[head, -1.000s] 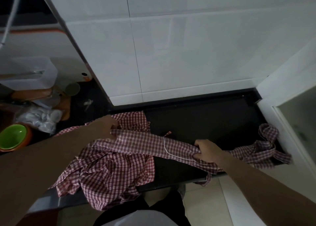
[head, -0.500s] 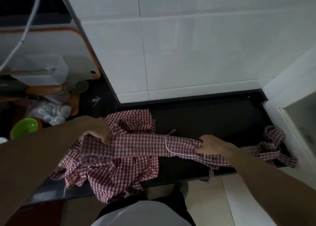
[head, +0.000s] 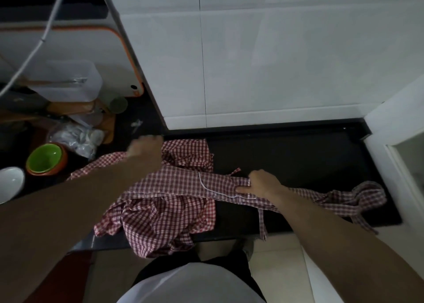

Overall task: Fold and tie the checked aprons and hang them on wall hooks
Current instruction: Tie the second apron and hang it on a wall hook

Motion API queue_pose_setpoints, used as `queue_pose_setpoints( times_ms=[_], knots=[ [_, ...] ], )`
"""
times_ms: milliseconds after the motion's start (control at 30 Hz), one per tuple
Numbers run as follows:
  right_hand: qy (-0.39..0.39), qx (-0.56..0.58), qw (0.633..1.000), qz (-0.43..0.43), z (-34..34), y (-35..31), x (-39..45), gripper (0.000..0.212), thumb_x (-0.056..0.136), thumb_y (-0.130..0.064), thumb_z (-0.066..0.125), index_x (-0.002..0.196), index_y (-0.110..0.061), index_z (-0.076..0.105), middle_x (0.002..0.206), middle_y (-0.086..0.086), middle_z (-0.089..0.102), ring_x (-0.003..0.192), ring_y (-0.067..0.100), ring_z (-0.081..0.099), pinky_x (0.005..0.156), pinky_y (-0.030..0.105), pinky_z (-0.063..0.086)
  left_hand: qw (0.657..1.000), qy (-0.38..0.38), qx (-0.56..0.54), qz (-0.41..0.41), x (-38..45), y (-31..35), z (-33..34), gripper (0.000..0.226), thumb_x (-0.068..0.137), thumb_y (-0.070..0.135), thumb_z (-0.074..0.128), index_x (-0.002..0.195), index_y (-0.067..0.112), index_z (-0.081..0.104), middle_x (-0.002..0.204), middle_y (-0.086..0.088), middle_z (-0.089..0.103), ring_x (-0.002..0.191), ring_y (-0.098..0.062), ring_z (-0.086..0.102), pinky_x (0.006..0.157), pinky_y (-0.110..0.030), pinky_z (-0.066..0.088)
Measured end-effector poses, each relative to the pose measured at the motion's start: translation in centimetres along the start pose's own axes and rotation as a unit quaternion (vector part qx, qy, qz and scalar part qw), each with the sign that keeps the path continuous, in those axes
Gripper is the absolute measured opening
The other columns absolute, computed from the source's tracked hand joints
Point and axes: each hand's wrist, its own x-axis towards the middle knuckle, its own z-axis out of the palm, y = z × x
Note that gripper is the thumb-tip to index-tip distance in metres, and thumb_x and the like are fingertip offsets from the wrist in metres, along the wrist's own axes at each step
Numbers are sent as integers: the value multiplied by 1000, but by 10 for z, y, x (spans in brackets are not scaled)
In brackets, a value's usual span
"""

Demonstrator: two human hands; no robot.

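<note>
Step in hand: folding. One checked apron (head: 183,185) lies on the black bench (head: 309,155) as a long folded band running left to right, partly over a loose heap of checked fabric (head: 160,224) that spills over the front edge of the bench. A knotted bundle of checked fabric (head: 353,199) lies at the right end of the bench.

Right hand (head: 259,184): pressed down on the right part of the band, fingers curled over its upper edge and pinning it to the bench.

Left hand (head: 144,147): raised above the left end of the fabric and blurred; its grip state cannot be determined.

Beside the work area, on the left: a green bowl (head: 46,159), a white bowl (head: 10,183) and a clear plastic bag (head: 75,137).

Next move, as judged: keep the right end pinned, take the left end of the band and fold it across. Watch that the loose heap is not dragged off the bench. Tying and hanging are not yet done.
</note>
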Motion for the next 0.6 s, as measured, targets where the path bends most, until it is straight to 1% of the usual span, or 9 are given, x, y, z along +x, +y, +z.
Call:
queue_pose_setpoints(
  times_ms=[100, 167, 200, 267, 333, 400, 433, 467, 600],
  knots=[
    [1, 0, 1000, 9, 8, 1, 1, 59, 80, -74, 59, 83, -16, 53, 78, 1, 59, 67, 16, 58, 63, 31, 49, 985, -104, -106, 92, -38, 90, -21, 25, 94, 21, 53, 118, 17, 54, 109, -6, 63, 97, -25, 63, 85, -42, 57],
    [12, 3, 1000, 8, 15, 2, 0, 62, 81, -76, 56, 92, -15, 57, 86, 3, 63, 75, 18, 62, 72, 35, 55, 964, -144, -152, 163, -51, 142, -8, 28, 98, 25, 50, 125, 16, 49, 106, -8, 62, 92, -24, 63, 82, -36, 56],
    [15, 16, 1000, 8, 18, 3, 0, 62, 81, -75, 57, 97, -15, 58, 90, 3, 65, 78, 19, 64, 75, 37, 56, 952, -185, -166, 177, -55, 159, 2, 35, 100, 26, 49, 133, 15, 44, 109, -9, 63, 94, -25, 63, 82, -35, 54],
    [3, 61, 998, 18, 21, 13, -4, 58, 80, -71, 63, 103, -18, 58, 95, 2, 66, 82, 18, 64, 79, 37, 56, 935, -254, -169, 181, -51, 187, 34, 57, 101, 28, 48, 150, 10, 25, 127, -14, 59, 108, -29, 61, 88, -38, 51],
    [-32, 73, 997, 14, 18, 29, -9, 58, 75, -70, 69, 102, -21, 56, 97, -1, 64, 84, 18, 62, 78, 34, 51, 933, -284, -134, 176, -52, 199, 50, 63, 103, 34, 44, 153, 4, 18, 150, -18, 38, 132, -35, 44, 106, -43, 40],
    [-88, 73, 993, 17, 10, 64, -20, 71, 69, -72, 72, 117, -21, 59, 111, 0, 62, 99, 21, 61, 86, 34, 49, 939, -288, -95, 161, -46, 211, 62, 67, 105, 40, 36, 154, 3, 10, 159, -19, 17, 145, -40, 22, 117, -48, 26],
    [-118, 73, 990, 21, 7, 83, -28, 77, 68, -71, 74, 124, -19, 59, 119, -1, 60, 105, 21, 60, 90, 35, 49, 940, -290, -82, 157, -43, 215, 64, 71, 104, 45, 34, 155, 4, 5, 160, -19, 12, 146, -41, 17, 118, -50, 23],
    [-140, 69, 987, 26, 6, 104, -34, 77, 68, -68, 77, 124, -19, 59, 121, 0, 60, 104, 20, 60, 91, 34, 49, 942, -292, -79, 145, -40, 216, 68, 75, 103, 50, 35, 155, 6, 3, 160, -19, 10, 146, -42, 14, 118, -51, 22],
    [-140, 77, 985, 70, 3, 174, -66, 51, 69, -59, 80, 98, -25, 57, 99, -4, 63, 85, 13, 60, 76, 28, 49, 947, -292, -62, 113, -36, 228, 73, 77, 99, 54, 40, 154, 11, 5, 159, -18, 12, 145, -42, 16, 115, -54, 27]
  ],
)
